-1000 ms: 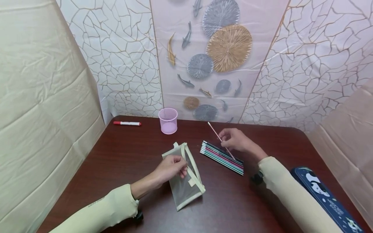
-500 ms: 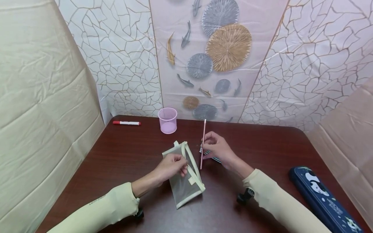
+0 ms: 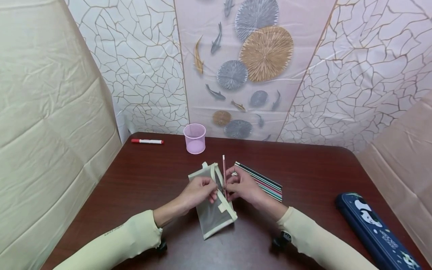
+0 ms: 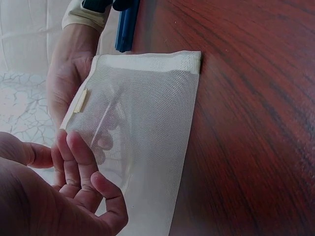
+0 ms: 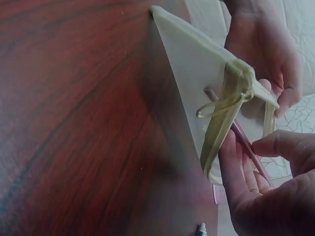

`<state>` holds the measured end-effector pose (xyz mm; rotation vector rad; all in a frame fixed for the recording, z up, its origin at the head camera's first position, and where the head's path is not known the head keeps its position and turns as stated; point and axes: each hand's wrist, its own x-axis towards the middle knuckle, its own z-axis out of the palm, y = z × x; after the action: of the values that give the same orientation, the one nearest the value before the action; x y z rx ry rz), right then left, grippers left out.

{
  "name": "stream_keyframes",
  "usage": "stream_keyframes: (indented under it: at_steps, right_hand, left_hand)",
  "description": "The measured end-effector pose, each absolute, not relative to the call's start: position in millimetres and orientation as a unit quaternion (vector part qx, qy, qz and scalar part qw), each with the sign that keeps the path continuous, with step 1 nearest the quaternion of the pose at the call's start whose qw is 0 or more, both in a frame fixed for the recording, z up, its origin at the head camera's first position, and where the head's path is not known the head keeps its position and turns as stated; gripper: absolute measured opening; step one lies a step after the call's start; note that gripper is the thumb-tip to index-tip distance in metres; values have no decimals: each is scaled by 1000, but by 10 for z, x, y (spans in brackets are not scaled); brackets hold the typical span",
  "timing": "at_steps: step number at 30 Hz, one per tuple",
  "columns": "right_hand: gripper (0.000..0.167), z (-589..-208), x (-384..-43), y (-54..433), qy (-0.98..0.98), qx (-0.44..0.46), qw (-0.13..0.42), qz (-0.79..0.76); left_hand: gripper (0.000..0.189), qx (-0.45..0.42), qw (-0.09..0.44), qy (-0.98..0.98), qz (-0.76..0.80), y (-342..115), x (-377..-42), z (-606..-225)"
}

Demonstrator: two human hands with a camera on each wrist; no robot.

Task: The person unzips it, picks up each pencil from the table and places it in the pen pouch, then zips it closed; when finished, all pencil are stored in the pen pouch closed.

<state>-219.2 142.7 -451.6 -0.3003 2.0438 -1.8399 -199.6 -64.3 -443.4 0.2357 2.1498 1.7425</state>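
Note:
A cream mesh zip pouch [image 3: 210, 221] stands with its mouth spread in front of me. My left hand [image 3: 200, 190] pinches one edge of that mouth between thumb and fingers. In my right hand [image 3: 245, 186] is a pink pencil [image 3: 224, 165], held near the mouth's other edge. The right wrist view shows the pencil [image 5: 246, 150] reaching inside, its lower end visible through the mesh. A row of pencils [image 3: 266, 183], black, red and green, lies on the table just beyond my right hand, which partly hides it.
A lilac cup [image 3: 195, 144] stands at the table's back edge. Left of it lies a red and white marker [image 3: 147, 141]. At the right edge is a dark blue panda pencil case [image 3: 374, 228]. A patterned cloth wall [image 3: 148, 67] rises behind the table [image 3: 141, 187].
My right hand has brought the pink pencil leftward from above the row, turned it upright and lowered its end into the pouch. My left hand has stayed on the pouch edge.

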Motion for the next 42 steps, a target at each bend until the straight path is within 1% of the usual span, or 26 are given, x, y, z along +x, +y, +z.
stream_keyframes:
  at_steps: [2, 5, 14, 23, 28, 33, 37, 42]
  right_hand:
    - [46, -4515, -2172, 1431, 732, -110, 190, -645]
    - [46, -4501, -2145, 1434, 742, -114, 195, -630]
    - [38, -4461, -2119, 1454, 797, -123, 203, -555]
    - [36, -4488, -2144, 1461, 823, -157, 190, -511]
    - [32, -4462, -2150, 1501, 837, -164, 173, -493]
    - [29, -4446, -2155, 1534, 840, -168, 170, -487]
    - [26, -4422, -2196, 1622, 852, -145, 138, -484]
    - [24, -4376, -2317, 1865, 888, -116, 63, -440]
  left_hand:
    - [20, 84, 180, 763, 615, -638, -1996, -4437]
    - [20, 86, 176, 768, 610, -629, -1999, -4446]
    - [19, 89, 168, 774, 604, -605, -2015, -4452]
    - [21, 98, 172, 778, 597, -605, -1990, -4464]
    - [23, 95, 173, 776, 600, -603, -1987, -4454]
    - [21, 93, 173, 774, 602, -600, -1988, -4451]
    - [21, 92, 167, 774, 604, -595, -1985, -4446]
    - [22, 86, 156, 774, 608, -606, -1972, -4435]
